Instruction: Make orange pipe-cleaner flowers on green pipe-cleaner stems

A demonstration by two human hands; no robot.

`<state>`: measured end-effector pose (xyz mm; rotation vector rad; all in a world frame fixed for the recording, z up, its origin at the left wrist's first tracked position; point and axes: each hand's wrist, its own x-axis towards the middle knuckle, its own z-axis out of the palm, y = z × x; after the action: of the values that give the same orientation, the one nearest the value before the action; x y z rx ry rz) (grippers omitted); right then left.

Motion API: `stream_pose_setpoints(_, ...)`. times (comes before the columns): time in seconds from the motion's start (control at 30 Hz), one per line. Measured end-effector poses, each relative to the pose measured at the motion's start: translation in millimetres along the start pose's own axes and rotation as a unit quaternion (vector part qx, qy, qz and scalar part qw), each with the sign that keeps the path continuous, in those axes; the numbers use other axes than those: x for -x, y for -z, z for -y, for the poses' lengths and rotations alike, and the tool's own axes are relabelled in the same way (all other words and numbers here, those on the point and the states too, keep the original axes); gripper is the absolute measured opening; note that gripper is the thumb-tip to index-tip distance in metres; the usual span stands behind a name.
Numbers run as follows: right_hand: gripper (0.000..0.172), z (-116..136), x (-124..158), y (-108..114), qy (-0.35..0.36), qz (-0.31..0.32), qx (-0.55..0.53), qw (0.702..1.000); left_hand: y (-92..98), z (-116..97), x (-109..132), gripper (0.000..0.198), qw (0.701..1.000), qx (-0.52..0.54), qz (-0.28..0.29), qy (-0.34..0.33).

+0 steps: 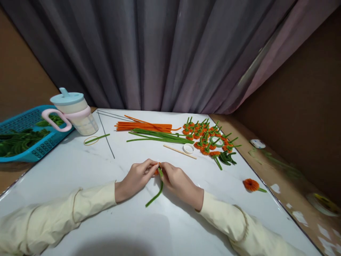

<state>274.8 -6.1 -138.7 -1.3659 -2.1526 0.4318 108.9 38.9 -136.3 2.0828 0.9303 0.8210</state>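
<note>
The left hand (137, 177) and right hand (177, 181) meet fingertip to fingertip on the white marble-look table (80, 170); both pinch a small orange fuzzy pipe-cleaner coil (156, 171). A green fuzzy pipe-cleaner stem (156, 196) trails from it toward the person.

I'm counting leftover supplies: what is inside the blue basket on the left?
The blue basket holds a heap of green leaf-like pieces. The lidded cup hides its right corner and its left part runs out of frame, so anything there cannot be seen.
</note>
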Motion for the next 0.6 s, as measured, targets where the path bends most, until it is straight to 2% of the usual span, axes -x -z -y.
stream_pose_setpoints(0.1,0.015,0.1,-1.3,0.8,-0.006,-0.026,-0.057,0.998,0.7,0.7,-1.0,0.016,1.000,0.004,-0.002,-0.005)
stream_pose_setpoints(0.17,0.013,0.2,-2.7,3.4,-0.007,-0.045,-0.084,0.995,2.2,0.6,-4.3,0.020,0.998,0.051,0.009,0.018)
stream_pose_setpoints(0.23,0.011,-0.5,-4.2,6.9,-0.008,-0.060,-0.111,0.992,4.3,0.2,-9.2,0.024,0.987,0.135,0.033,0.077)
stream_pose_setpoints(0.37,0.010,-4.0,-6.3,11.7,0.001,-0.070,-0.142,0.987,9.2,-1.4,-18.3,0.035,0.940,0.271,0.096,0.184)
stream_pose_setpoints(0.47,0.011,-6.0,-6.5,11.0,0.006,-0.078,-0.136,0.988,10.9,-2.0,-20.1,0.034,0.917,0.323,0.132,0.192)
stream_pose_setpoints(0.6,0.011,-7.3,-5.5,5.5,0.011,-0.082,-0.126,0.989,9.3,-0.4,-18.3,0.026,0.906,0.351,0.124,0.200)
